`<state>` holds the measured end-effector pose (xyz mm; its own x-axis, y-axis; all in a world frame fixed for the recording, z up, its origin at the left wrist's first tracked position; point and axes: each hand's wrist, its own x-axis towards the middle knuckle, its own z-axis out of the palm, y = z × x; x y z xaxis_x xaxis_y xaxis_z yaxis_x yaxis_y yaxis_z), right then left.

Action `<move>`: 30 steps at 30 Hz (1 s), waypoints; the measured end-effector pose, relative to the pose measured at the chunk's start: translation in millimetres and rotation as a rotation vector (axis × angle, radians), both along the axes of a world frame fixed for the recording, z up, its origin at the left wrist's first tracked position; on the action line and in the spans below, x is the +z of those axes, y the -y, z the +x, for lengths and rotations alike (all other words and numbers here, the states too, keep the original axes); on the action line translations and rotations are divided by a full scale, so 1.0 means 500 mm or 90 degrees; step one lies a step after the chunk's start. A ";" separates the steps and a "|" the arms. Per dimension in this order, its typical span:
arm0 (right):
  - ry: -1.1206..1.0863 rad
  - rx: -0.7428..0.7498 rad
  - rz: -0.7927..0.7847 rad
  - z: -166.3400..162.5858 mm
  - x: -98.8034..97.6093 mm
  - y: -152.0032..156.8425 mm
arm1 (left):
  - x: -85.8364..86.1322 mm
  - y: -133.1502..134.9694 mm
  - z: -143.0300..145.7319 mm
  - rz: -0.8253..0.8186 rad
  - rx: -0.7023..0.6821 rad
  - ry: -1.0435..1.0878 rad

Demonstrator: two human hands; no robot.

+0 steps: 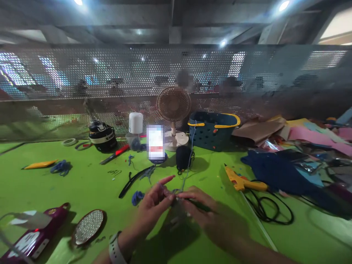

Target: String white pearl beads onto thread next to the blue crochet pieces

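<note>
My left hand (154, 205) pinches a small piece of blue-grey yarn work (176, 191) between thumb and fingers, its index finger stretched out ahead. Closed around what looks like a crochet hook with a dark green handle (200, 206), my right hand (202, 212) meets the left at the yarn. The hook's tip is hidden by the fingers. A strand of blue yarn (189, 161) runs up from the hands to the dark teal basket (213, 135). Left of my left hand lies a small bundle of blue yarn (136, 198).
A lit phone (155, 142) stands before a fan (173, 104). A dark yarn ball (183, 158) sits nearby. On the right are a yellow glue gun (243, 181), its black cord and dark blue cloth (269, 168). A brush (89, 227) and purple device (35, 238) lie left.
</note>
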<state>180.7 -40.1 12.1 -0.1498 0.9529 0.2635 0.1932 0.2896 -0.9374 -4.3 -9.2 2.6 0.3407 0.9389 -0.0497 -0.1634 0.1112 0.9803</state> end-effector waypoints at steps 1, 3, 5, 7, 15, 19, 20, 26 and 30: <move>0.084 0.006 0.096 0.002 0.013 0.004 | -0.002 0.001 0.002 -0.015 0.018 0.016; 0.215 0.031 0.264 0.003 0.030 0.006 | -0.010 0.002 0.008 -0.040 0.044 0.061; 0.295 0.029 0.366 0.002 0.034 0.003 | -0.020 0.003 0.013 -0.052 0.053 0.107; 0.331 0.009 0.402 -0.001 0.028 -0.001 | -0.027 0.004 0.015 -0.052 0.051 0.129; 0.324 0.024 0.376 0.001 0.003 -0.010 | -0.023 0.013 0.015 -0.046 0.021 0.094; 0.328 -0.010 0.380 0.007 0.012 -0.007 | -0.032 0.012 0.010 -0.057 0.001 0.112; 0.334 -0.020 0.389 0.007 0.016 -0.007 | -0.032 0.011 0.007 -0.054 0.000 0.110; 0.266 -0.035 0.399 -0.011 -0.001 -0.030 | 0.006 -0.001 -0.012 -0.044 -0.029 0.096; 0.166 -0.048 0.410 -0.022 -0.021 -0.046 | 0.033 -0.007 -0.015 -0.012 -0.027 0.087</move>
<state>169.6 -17.1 1.8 -0.2240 0.6297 0.7439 0.4300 0.7488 -0.5043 -11.6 -6.0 18.9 0.3845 0.9230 -0.0170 -0.2907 0.1386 0.9467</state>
